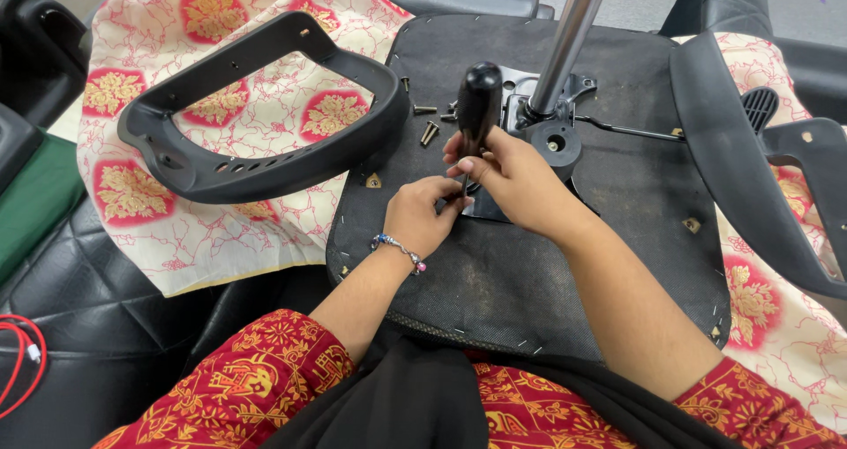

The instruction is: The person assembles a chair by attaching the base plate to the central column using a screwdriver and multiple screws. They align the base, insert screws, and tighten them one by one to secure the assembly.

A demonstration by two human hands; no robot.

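Right hand: the right hand (516, 171) is closed round the lower part of a screwdriver (477, 109), just below its black handle; the tool stands nearly upright, tip down.
Left hand: the left hand (422, 213) has its fingers pinched together at the foot of the screwdriver shaft, touching the right hand; whether it holds a small part there cannot be told. A beaded bracelet (399, 249) sits on this wrist.
Screwdriver position: over the middle of the seat underside, at the near-left edge of the metal mechanism plate (529, 105).
Seat base: an upturned black chair seat (529, 273) lies in front of the person, with staples along its fabric edge.
Gas column: a chrome column (565, 48) rises from the plate, just far-right of the hands.
Loose screws: several screws (428, 123) lie on the seat, just left of the screwdriver handle.
Left of seat: a black looped armrest frame (256, 114) rests on a cream cloth with red flower print (159, 26), well apart from the hands.
Right of seat: a second black plastic chair part (750, 158) lies on the same kind of cloth.
Near left: a red cable (22, 361) lies on black quilted upholstery.
Clothing: red patterned sleeves (256, 383) cover the upper arms.
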